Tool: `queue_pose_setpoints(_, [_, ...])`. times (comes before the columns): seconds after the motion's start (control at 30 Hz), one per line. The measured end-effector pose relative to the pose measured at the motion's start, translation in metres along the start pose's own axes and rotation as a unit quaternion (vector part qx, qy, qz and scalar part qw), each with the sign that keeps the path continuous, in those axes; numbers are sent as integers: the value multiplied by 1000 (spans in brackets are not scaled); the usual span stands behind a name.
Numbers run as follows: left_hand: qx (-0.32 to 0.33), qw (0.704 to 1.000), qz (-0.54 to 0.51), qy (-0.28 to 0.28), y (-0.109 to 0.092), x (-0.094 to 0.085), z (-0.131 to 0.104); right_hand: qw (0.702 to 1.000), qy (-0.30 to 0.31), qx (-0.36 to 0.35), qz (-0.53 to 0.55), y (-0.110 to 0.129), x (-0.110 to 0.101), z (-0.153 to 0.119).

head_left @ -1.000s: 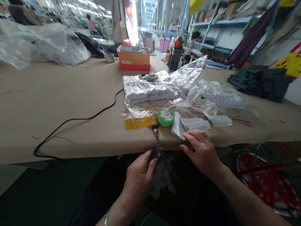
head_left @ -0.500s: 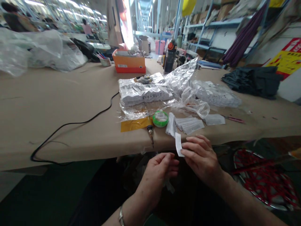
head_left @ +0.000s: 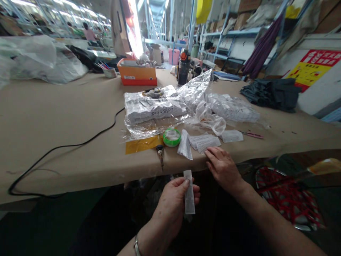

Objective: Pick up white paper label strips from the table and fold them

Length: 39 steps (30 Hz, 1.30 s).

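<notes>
A narrow white label strip (head_left: 189,199) is pinched upright between thumb and fingers of my left hand (head_left: 174,199), below the table edge. My right hand (head_left: 223,169) rests at the front edge of the table, fingers stretched forward, its fingertips touching the near side of a fanned stack of printed labels (head_left: 204,142). Left of that stack lies a folded bundle of white labels (head_left: 184,145). A green round dish (head_left: 172,137) with white fluffy material sits beside the bundle. A tool like a soldering iron (head_left: 160,156) points its metal tip toward the table edge.
Clear plastic bags of white labels (head_left: 157,108) lie behind, with a bottle (head_left: 183,67) and an orange box (head_left: 138,74) farther back. Pink-handled scissors (head_left: 253,135) lie right. A black cord (head_left: 80,144) crosses the left side. A red-strapped round seat (head_left: 287,199) stands below right.
The white strip has passed from my right hand to my left. My right hand has moved forward to the fanned labels. The view has shifted slightly right.
</notes>
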<state>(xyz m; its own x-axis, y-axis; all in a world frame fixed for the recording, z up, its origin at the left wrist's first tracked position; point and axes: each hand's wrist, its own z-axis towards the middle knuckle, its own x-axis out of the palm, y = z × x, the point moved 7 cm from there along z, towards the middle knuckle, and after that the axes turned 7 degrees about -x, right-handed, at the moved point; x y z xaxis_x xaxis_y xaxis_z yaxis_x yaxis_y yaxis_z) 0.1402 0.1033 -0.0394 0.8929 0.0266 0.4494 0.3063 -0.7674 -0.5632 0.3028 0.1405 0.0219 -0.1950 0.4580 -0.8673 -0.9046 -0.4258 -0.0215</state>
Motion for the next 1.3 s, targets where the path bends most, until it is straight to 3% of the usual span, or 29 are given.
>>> queue_pose_setpoints(0.2, [-17,1000,11,-6,0,1,1,990,-101,12,101,-11,-13,-6])
queue_pose_setpoints(0.3, [-31,999,-4,7,1,4,1,975,-143,-17,170,10,-28,-10])
queue_pose_setpoints(0.43, [-4,995,-60,74,0,11,2,953,-85,-163,240,72,-33,-20])
queue_pose_setpoints(0.5, [14,992,-91,81,-1,10,2,950,-53,-201,234,92,-29,-27])
queue_pose_setpoints(0.67, [25,993,-101,61,1,4,0,948,-22,-226,224,103,-19,-31])
queue_pose_setpoints(0.87, [7,992,-86,88,4,7,-1,933,-15,-243,265,104,-29,-30])
queue_pose_setpoints(0.97, [-10,997,-61,53,6,3,-1,949,-26,-189,251,72,-33,-26])
queue_pose_setpoints(1.07, [-29,999,-23,3,7,-4,-1,992,-70,-20,99,-5,-33,-23])
queue_pose_setpoints(1.13, [-33,999,-7,-5,8,-5,-1,995,-60,72,-33,-53,-30,-24])
queue_pose_setpoints(1.2, [-39,999,-1,1,11,-5,0,990,-3,104,-99,-84,-19,-27])
queue_pose_setpoints(1.3, [-43,999,-2,-3,16,-7,2,991,38,85,-93,-99,-8,-34])
